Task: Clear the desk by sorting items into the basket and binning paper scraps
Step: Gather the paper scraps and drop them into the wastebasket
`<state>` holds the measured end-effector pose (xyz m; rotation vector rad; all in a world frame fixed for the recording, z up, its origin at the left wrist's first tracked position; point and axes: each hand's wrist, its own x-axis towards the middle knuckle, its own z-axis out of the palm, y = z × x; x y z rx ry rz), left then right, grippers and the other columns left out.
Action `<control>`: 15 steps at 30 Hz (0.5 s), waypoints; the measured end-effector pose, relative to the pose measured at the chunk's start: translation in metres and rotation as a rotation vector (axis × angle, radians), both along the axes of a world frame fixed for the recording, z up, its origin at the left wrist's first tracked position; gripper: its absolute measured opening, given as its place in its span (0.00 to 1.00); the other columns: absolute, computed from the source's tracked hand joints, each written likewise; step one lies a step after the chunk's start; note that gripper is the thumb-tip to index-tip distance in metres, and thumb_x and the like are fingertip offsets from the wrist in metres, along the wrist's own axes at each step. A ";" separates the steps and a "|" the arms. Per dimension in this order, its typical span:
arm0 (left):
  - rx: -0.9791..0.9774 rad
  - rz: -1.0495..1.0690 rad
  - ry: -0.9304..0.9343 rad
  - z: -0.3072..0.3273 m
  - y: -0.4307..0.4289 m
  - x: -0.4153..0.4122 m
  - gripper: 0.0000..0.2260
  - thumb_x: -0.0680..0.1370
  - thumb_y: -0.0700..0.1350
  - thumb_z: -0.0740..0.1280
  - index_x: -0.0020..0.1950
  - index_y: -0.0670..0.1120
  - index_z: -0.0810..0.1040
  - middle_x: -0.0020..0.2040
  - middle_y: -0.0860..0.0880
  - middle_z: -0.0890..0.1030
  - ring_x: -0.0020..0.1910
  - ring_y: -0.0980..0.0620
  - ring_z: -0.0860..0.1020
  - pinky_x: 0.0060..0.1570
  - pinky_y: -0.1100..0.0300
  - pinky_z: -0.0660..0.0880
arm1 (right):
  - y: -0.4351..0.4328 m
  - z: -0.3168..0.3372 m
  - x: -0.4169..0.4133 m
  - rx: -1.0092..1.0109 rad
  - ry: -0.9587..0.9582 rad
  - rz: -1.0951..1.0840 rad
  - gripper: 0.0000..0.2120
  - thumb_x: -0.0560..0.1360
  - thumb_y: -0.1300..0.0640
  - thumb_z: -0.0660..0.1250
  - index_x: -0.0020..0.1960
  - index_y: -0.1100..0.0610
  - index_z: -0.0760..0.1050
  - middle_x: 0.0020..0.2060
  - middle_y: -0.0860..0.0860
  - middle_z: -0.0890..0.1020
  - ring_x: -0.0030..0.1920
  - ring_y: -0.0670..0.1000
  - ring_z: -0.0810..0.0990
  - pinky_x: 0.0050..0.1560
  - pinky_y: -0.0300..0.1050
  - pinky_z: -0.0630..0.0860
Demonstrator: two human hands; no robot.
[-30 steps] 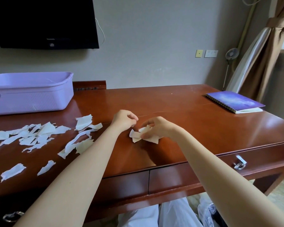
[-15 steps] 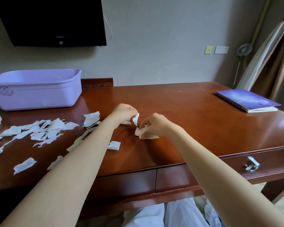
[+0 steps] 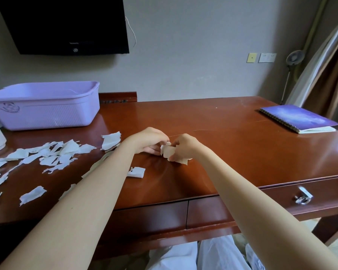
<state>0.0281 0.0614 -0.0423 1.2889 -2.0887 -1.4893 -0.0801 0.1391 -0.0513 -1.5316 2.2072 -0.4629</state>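
- Head view: since 0.5 s ago the hands closed in; left hand [image 3: 146, 142] now meets the scrap wad [image 3: 169, 152] at mid-frame, w/ right hand [image 3: 183, 147] gripping it.
- Grip: right fingers curled round the wad, left fingertips pinching its upper edge; prob. stacking bits so one trip bins them.
- Loose paper scraps [image 3: 53, 154] litter the desk [image 3: 222, 152] at left; one scrap [image 3: 138, 172] lies just beside the left forearm. No bin visible.
- Purple basket [image 3: 47, 115] upper left, spiral notebook [image 3: 299, 117] far right, unsorted.
- Writing: TV [image 3: 66, 26] logo & basket emblem too small to read.
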 end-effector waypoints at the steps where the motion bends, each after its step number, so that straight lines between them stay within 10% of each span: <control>1: -0.005 -0.021 0.004 0.000 0.000 0.001 0.09 0.77 0.36 0.61 0.55 0.43 0.77 0.50 0.45 0.79 0.45 0.50 0.80 0.43 0.61 0.79 | -0.001 -0.001 0.000 -0.012 -0.013 -0.016 0.25 0.70 0.54 0.74 0.65 0.57 0.74 0.49 0.53 0.77 0.45 0.51 0.73 0.30 0.38 0.70; 7: -0.021 0.047 0.162 -0.002 -0.010 0.007 0.16 0.78 0.33 0.61 0.65 0.45 0.70 0.58 0.42 0.75 0.49 0.49 0.79 0.47 0.59 0.78 | -0.006 0.000 -0.004 -0.124 -0.467 -0.257 0.05 0.76 0.57 0.66 0.50 0.58 0.74 0.37 0.53 0.75 0.32 0.50 0.74 0.30 0.39 0.74; 11: -0.045 0.028 0.149 0.000 -0.011 0.007 0.18 0.77 0.36 0.66 0.66 0.44 0.71 0.58 0.42 0.78 0.56 0.47 0.79 0.55 0.56 0.77 | -0.004 0.008 -0.003 -0.203 -1.109 -0.332 0.19 0.79 0.64 0.62 0.67 0.66 0.65 0.60 0.62 0.74 0.41 0.56 0.78 0.48 0.53 0.79; 15: -0.116 -0.028 0.107 0.002 -0.010 0.009 0.17 0.76 0.38 0.68 0.65 0.45 0.73 0.59 0.44 0.79 0.56 0.49 0.79 0.51 0.60 0.77 | -0.008 0.008 0.006 -0.234 -1.209 -0.300 0.20 0.78 0.66 0.62 0.69 0.67 0.64 0.56 0.62 0.74 0.41 0.54 0.78 0.48 0.55 0.77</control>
